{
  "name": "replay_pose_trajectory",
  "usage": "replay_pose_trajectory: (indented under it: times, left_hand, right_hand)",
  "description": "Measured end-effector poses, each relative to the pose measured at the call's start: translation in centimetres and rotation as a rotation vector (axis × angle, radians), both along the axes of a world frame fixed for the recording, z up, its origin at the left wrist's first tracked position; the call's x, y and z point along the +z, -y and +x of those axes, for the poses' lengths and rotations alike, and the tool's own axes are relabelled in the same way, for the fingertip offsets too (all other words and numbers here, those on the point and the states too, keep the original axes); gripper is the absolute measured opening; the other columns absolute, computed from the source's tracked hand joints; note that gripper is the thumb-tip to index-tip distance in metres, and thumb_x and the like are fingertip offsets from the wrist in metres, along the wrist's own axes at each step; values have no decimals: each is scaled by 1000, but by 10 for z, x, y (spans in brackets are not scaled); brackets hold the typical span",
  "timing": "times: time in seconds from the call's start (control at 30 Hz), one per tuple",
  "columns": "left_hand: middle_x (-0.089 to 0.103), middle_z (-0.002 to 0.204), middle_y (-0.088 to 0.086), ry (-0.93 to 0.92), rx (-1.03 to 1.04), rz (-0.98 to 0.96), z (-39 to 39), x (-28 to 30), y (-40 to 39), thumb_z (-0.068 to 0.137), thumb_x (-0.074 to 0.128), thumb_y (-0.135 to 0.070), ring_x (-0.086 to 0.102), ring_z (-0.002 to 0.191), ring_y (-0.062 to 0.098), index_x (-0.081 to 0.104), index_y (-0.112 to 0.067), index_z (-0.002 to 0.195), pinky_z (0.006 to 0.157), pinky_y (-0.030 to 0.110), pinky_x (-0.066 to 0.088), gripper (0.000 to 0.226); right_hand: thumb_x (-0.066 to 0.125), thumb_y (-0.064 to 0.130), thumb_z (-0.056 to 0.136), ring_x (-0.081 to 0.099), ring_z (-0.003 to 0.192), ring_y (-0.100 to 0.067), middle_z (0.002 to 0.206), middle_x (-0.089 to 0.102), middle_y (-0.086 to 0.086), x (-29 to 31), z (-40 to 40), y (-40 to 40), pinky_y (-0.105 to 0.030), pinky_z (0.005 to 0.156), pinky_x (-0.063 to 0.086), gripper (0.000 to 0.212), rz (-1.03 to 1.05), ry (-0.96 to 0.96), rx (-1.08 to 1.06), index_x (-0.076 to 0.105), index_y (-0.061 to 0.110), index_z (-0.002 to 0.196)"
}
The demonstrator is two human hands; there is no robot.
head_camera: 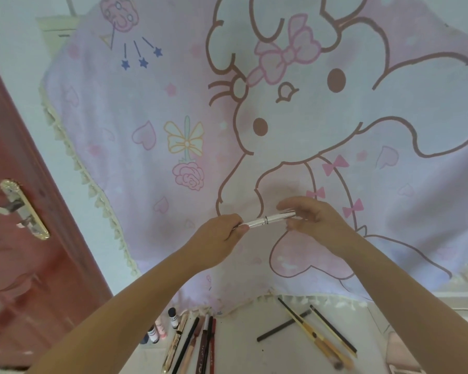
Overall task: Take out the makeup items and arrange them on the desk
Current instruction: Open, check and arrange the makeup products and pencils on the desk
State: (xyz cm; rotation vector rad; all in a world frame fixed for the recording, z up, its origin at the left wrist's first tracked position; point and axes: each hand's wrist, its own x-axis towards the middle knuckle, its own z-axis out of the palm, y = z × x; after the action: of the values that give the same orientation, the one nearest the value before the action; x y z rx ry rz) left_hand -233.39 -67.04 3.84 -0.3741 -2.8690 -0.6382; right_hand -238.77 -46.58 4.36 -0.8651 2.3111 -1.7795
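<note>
Silver and slim, a makeup tube (269,220) sits at frame centre, held level above the desk (235,344): the left hand (216,238) pinches one end, the right hand (312,221) curls round the other. The job looks well along. Lower centre, pencils (200,344) lie in a neat row beside small bottles (162,327); lower right, brushes (316,333) lie crossed, still untidy. The tube is not yet placed. A pink cartoon cloth (173,117) hangs behind.
</note>
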Motion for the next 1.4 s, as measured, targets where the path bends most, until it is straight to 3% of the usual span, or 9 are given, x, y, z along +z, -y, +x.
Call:
replay_pose_trajectory:
  times: [0.07, 0.2, 0.4, 0.57, 0.83, 1.03, 1.13, 1.23, 1.4]
  left_hand:
    - [37, 63, -7, 6, 0, 7, 1, -1, 1, 99, 31, -27, 34, 56, 6, 43, -10, 81, 54, 18, 28, 28]
    - [36, 63, -8, 31, -8, -5, 2, -6, 0, 99, 31, -27, 34, 56, 6, 43, -11, 81, 55, 18, 29, 28]
    - [36, 63, -7, 69, 8, 25, 3, -16, 2, 99, 32, -26, 33, 56, 5, 42, -12, 78, 55, 18, 30, 28]
    - [37, 64, -8, 81, -2, 43, 3, -25, 4, 99, 32, -26, 34, 57, 4, 44, -12, 81, 55, 17, 31, 26]
    - [36, 61, -7, 212, 79, 134, 6, -67, 10, 100, 32, -24, 32, 53, 5, 43, -11, 86, 53, 14, 35, 22]
    - [37, 65, -2, 673, 288, 216, 11, -153, 12, 100, 29, -17, 32, 53, 10, 39, -13, 84, 47, 18, 27, 20]
    - [55, 102, 10, 791, 378, 17, 8, -194, 13, 99, 29, -18, 54, 94, 24, 55, -7, 101, 81, 28, 41, 28]
    - [34, 142, 21, 824, 463, -43, 8, -224, 9, 101, 28, -21, 36, 130, 32, 45, 4, 126, 105, 35, 32, 39]
    - [48, 128, 19, 841, 556, -118, 12, -250, -7, 99, 30, -22, 48, 119, 33, 44, 3, 121, 96, 38, 41, 36]
  right_hand:
    - [53, 0, 87, 63, 70, 1, 92, 64, 7, -1, 0, 1, -18, 66, 55, 31, -27, 75, 36, 58, 29, 97]
    - [44, 17, 94, 51, 41, -4, 46, 58, 8, -3, 3, 2, -20, 50, 43, 29, 121, 62, -33, 57, 12, 68]
    - [56, -4, 84, 62, 79, -6, 95, 62, 5, -17, -2, 0, -20, 72, 55, 36, 21, 99, 58, 57, 27, 101]
    - [49, 13, 92, 50, 42, -3, 49, 57, 8, -21, 1, 7, -18, 52, 45, 26, 180, 88, -21, 58, 17, 69]
    - [52, -7, 86, 60, 78, -13, 90, 57, 3, -67, -2, 6, -15, 64, 54, 35, 40, 361, 35, 51, 20, 108]
    - [53, 6, 90, 55, 71, -12, 80, 58, -2, -152, -1, -9, -22, 68, 46, 11, 277, 653, -107, 57, 13, 83]
    - [49, 8, 92, 51, 68, -10, 77, 56, -1, -196, 3, -23, -19, 62, 41, 18, 439, 713, -136, 56, 14, 77]
    - [46, 8, 90, 51, 69, -14, 86, 57, -8, -235, 5, -34, -18, 58, 37, 17, 668, 595, -233, 59, 14, 80]
    - [45, 17, 92, 57, 102, -27, 107, 62, -12, -275, 9, -48, -28, 85, 43, 26, 995, 315, -329, 58, 3, 110]
